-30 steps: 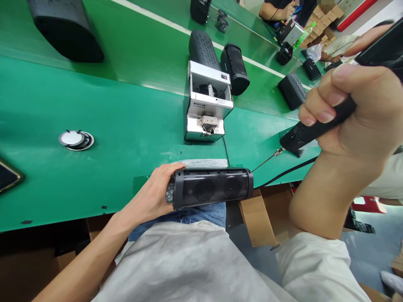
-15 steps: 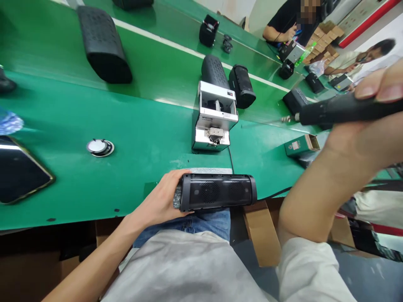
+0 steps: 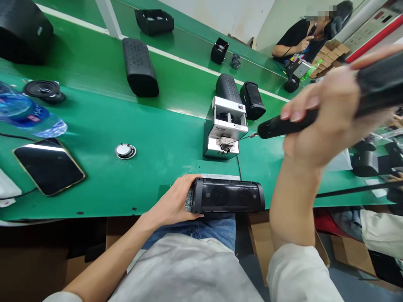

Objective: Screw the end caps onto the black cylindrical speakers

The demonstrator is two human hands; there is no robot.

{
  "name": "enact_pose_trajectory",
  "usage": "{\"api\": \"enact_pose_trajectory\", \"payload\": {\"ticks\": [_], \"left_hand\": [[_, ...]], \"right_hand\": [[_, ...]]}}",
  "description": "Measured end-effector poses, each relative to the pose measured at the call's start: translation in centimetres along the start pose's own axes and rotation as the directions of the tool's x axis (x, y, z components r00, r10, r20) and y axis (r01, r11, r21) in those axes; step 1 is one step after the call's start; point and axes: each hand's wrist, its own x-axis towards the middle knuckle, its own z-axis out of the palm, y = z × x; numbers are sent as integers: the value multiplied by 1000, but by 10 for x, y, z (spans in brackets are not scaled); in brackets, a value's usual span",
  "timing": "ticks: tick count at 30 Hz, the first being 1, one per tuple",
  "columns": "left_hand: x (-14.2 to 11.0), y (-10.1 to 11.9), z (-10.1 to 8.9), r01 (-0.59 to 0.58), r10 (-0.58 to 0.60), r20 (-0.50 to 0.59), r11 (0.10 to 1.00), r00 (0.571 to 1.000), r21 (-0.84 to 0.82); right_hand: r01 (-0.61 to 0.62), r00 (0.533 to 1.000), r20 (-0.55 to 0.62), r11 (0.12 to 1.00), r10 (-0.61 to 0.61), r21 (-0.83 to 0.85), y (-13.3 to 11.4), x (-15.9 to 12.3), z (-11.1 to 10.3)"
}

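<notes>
My left hand (image 3: 178, 199) is wrapped round the left end of a black speaker (image 3: 231, 196), which lies lengthwise at the table's front edge on a grey foam pad (image 3: 220, 176). High on the right, my right hand (image 3: 324, 113) is closed round a black electric screwdriver (image 3: 288, 124). Its thin bit points left, and the tip meets or overlaps the metal pick-up block of a white and black screw feeder (image 3: 225, 134). Whether a screw sits on the tip is too small to tell.
A loose round driver (image 3: 125, 151), a phone (image 3: 48, 165) and a water bottle (image 3: 30, 111) lie to the left. Black speaker housings (image 3: 140, 67) stand along the back of the green table (image 3: 176, 138). A person (image 3: 299, 40) sits far right; cardboard boxes (image 3: 261, 243) are below.
My right hand has brought the screwdriver left and its tip to the screw feeder. The left hand still holds the speaker. The view has shifted, showing more of the table's left side.
</notes>
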Motion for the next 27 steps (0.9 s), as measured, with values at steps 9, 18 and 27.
{"api": "enact_pose_trajectory", "payload": {"ticks": [9, 18, 27], "left_hand": [[0, 4, 0, 42, -42, 13, 999, 999, -10], [0, 4, -1, 35, -35, 11, 999, 999, 12], [-1, -2, 1, -1, 0, 1, 999, 1000, 38]], "right_hand": [[100, 994, 47, 983, -94, -151, 29, -19, 26], [24, 999, 26, 988, -21, -150, 33, -21, 23], [-21, 993, -116, 999, 16, -41, -37, -15, -47]]}}
